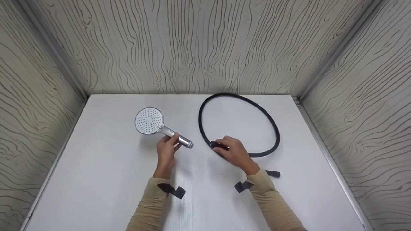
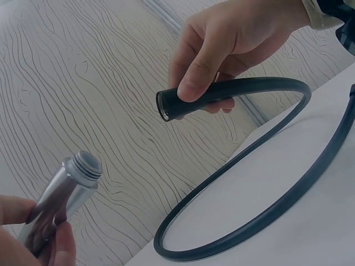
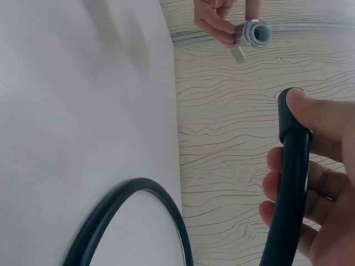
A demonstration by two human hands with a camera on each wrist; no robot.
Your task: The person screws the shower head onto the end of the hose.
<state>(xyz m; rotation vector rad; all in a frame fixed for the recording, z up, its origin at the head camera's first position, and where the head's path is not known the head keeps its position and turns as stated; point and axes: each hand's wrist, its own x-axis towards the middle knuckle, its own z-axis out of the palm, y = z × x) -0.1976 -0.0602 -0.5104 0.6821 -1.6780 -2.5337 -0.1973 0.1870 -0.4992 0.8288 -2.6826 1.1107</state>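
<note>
In the head view my left hand point(image 1: 166, 151) grips a chrome shower head point(image 1: 149, 121) by its handle, the round white spray face turned up. The handle's threaded end point(image 2: 87, 164) points toward the right hand in the left wrist view. My right hand point(image 1: 233, 152) pinches the black connector point(image 2: 176, 103) at one end of a black shower hose point(image 1: 275, 128), its opening facing the handle. A gap separates connector and thread. Thumb and curled fingers wrap the hose in the right wrist view. The hose's other end point(image 1: 273, 174) lies beside the right wrist.
Under the hands is a white table point(image 1: 106, 186). Wood-patterned panels point(image 1: 192, 48) stand behind it and along both sides, joined by grey metal strips point(image 1: 61, 61). The hose forms a wide loop toward the table's back right. Black straps are on both wrists.
</note>
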